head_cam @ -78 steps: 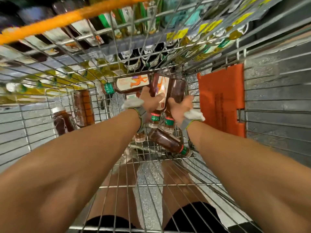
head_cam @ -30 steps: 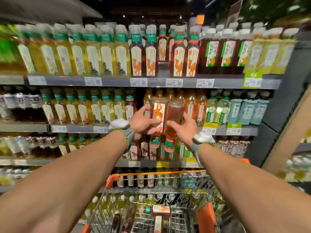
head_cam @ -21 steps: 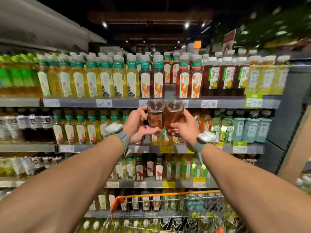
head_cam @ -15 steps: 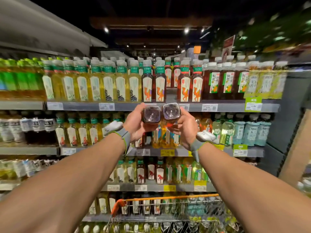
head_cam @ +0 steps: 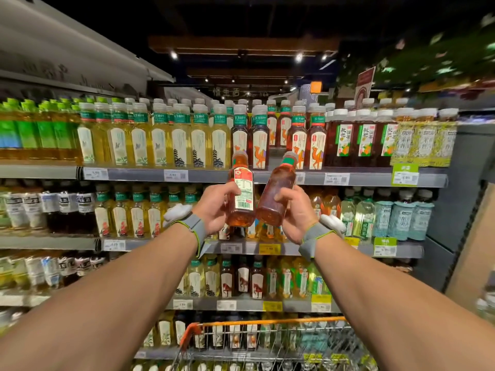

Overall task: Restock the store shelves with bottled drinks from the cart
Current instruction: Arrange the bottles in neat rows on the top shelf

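The store shelves (head_cam: 214, 175) are filling the view, and the cart (head_cam: 267, 324) is sitting low in front. The left hand (head_cam: 217, 207) is gripping a labelled bottle (head_cam: 242, 195) and the right hand (head_cam: 297, 212) a darker bottle (head_cam: 276, 199). Both bottles are being held up side by side, caps tilting toward the top shelf. They are probably handling as full, heavy-ish, stiff and smooth, so wrapping the mid-body is looking safest.

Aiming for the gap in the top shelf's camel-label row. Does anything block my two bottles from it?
Nothing visible does. The left bottle and the right bottle are below the gap; camel-label bottles flank it and stand farther back.
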